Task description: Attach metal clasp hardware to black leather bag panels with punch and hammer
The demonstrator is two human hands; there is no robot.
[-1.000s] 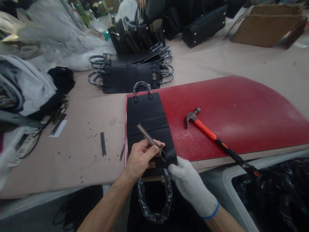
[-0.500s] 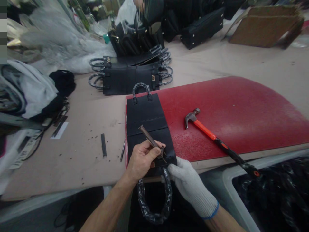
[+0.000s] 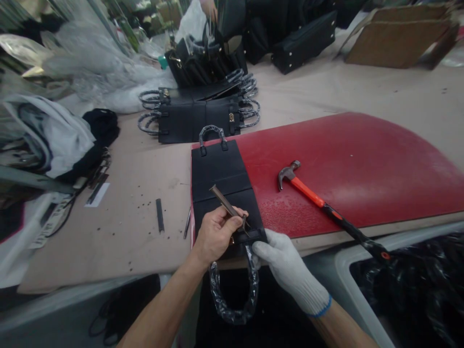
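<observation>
A black bag panel [image 3: 221,169] lies lengthwise before me, with a plastic-wrapped handle at each end. My left hand [image 3: 217,232], bare, is closed around a metal punch [image 3: 224,200] with thin prongs at its lower end. Those prongs are at the panel's near end, by a small gold fitting [image 3: 232,240]; whether they touch it I cannot tell. My right hand [image 3: 281,253], in a white knit glove, pinches the panel's near right corner. The near wrapped handle [image 3: 234,316] hangs over the table edge towards my lap.
A claw hammer [image 3: 308,191] rests on the red board [image 3: 362,159]. Left of the panel are a dark metal strip [image 3: 160,215] and a thin rod [image 3: 187,224]. More black bag panels [image 3: 184,118] are stacked behind. A bin [image 3: 348,270] with black wrapped items stands at right.
The panel's near end is raised slightly, and both hands have come up a little with it. The punch stays in my left hand. The view has shifted slightly.
</observation>
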